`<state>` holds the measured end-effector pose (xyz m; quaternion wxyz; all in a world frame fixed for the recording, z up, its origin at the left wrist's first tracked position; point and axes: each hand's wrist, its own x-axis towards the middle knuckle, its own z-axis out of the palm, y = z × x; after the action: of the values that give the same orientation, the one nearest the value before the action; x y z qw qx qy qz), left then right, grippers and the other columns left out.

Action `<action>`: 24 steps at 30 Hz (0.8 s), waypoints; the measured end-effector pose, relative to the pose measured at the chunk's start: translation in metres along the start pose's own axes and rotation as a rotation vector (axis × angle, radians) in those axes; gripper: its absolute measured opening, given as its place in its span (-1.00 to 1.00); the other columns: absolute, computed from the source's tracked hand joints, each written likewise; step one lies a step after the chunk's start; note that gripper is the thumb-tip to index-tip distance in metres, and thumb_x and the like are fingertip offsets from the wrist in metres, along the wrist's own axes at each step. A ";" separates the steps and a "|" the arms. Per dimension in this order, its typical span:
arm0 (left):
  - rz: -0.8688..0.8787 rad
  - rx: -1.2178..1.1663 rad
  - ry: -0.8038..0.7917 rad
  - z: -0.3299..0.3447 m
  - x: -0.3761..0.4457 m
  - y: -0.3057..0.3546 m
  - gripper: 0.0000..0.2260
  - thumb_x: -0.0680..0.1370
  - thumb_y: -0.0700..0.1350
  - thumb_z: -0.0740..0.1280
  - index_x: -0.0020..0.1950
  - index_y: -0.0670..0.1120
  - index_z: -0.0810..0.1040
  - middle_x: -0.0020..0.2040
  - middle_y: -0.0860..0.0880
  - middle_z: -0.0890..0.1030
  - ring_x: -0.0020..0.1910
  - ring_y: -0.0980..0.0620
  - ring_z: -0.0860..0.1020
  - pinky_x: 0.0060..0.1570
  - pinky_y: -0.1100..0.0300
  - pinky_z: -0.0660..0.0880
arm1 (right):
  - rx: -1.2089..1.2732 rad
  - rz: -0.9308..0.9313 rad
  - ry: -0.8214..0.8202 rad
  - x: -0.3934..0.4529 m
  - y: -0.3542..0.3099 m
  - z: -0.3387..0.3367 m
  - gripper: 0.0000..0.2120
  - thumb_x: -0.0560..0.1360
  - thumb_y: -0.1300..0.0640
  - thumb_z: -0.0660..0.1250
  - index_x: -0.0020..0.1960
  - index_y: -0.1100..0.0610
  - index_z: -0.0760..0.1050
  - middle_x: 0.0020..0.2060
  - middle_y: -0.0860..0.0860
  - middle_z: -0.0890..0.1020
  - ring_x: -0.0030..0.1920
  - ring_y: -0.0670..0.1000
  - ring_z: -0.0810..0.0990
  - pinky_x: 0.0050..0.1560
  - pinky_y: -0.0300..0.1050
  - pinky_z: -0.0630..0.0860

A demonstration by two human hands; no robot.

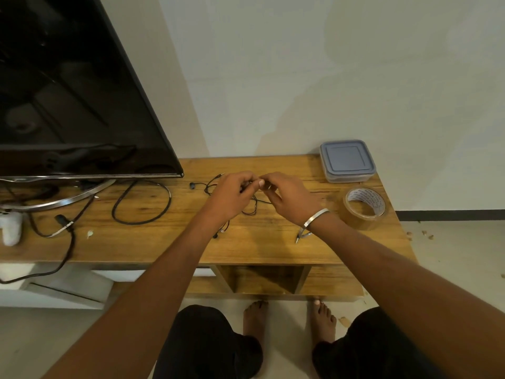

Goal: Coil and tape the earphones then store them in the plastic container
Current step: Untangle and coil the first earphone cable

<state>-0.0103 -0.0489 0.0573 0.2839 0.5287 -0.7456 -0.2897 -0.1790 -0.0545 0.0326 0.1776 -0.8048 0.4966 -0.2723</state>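
Dim, warm light; wide-angle edge distortion

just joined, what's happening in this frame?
A person stands at a wooden table with both hands on a black earphone cable. The left hand and right hand pinch it where they meet; the rest lies loose on the table, so coiling has barely begun. An earbud lies left of the hands. The tape roll sits untouched at right, and the container behind it has its lid on.
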 end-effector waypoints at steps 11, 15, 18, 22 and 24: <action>-0.093 -0.022 -0.047 -0.019 -0.006 -0.004 -0.85 0.61 -0.02 0.30 -0.05 0.01 0.65 -0.08 0.11 0.66 -0.24 0.25 0.53 -0.22 0.29 0.40 | -0.204 0.222 0.059 -0.011 0.021 -0.017 -0.73 0.62 0.15 0.09 0.24 0.03 0.48 -0.18 -0.03 0.68 -0.09 0.10 0.62 0.15 0.03 0.39; -0.076 -0.019 -0.033 -0.020 -0.005 -0.008 -0.83 0.58 0.07 0.32 -0.09 0.06 0.66 -0.12 -0.12 0.68 -0.14 -0.10 0.61 -0.16 0.00 0.54 | -0.302 0.231 0.052 -0.017 0.018 -0.017 -0.71 0.61 0.19 0.09 0.27 0.04 0.44 -0.07 -0.01 0.68 -0.03 0.08 0.60 0.16 0.00 0.29; -0.085 -0.001 -0.036 -0.024 -0.006 -0.014 -0.77 0.54 0.18 0.31 -0.12 0.08 0.65 -0.12 -0.23 0.66 -0.15 -0.23 0.59 -0.12 -0.08 0.58 | -0.343 0.272 0.099 -0.019 0.019 -0.017 -0.71 0.60 0.21 0.11 0.26 0.03 0.45 -0.11 -0.02 0.68 -0.09 0.07 0.61 0.15 0.00 0.29; -0.106 0.025 -0.034 -0.027 -0.007 -0.012 -0.80 0.57 0.08 0.33 -0.08 -0.01 0.65 -0.37 -0.06 0.45 -0.40 0.11 0.35 -0.35 0.26 0.33 | -0.345 0.377 0.083 -0.019 0.017 -0.017 -0.70 0.58 0.24 0.11 0.25 0.05 0.45 -0.09 0.01 0.66 -0.09 0.08 0.59 0.17 0.02 0.25; -0.099 0.033 -0.014 -0.025 -0.008 -0.009 -0.81 0.58 0.04 0.33 -0.05 -0.04 0.65 -0.39 0.01 0.40 -0.42 0.15 0.30 -0.42 0.36 0.25 | -0.285 0.397 0.044 -0.018 0.014 -0.014 -0.66 0.55 0.22 0.13 0.30 0.03 0.41 0.08 0.00 0.61 0.06 0.06 0.56 0.24 0.07 0.20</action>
<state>0.0155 -0.0475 0.0661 0.2554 0.5677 -0.7250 -0.2947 -0.2038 -0.0442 0.0311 0.1015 -0.7023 0.6821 -0.1767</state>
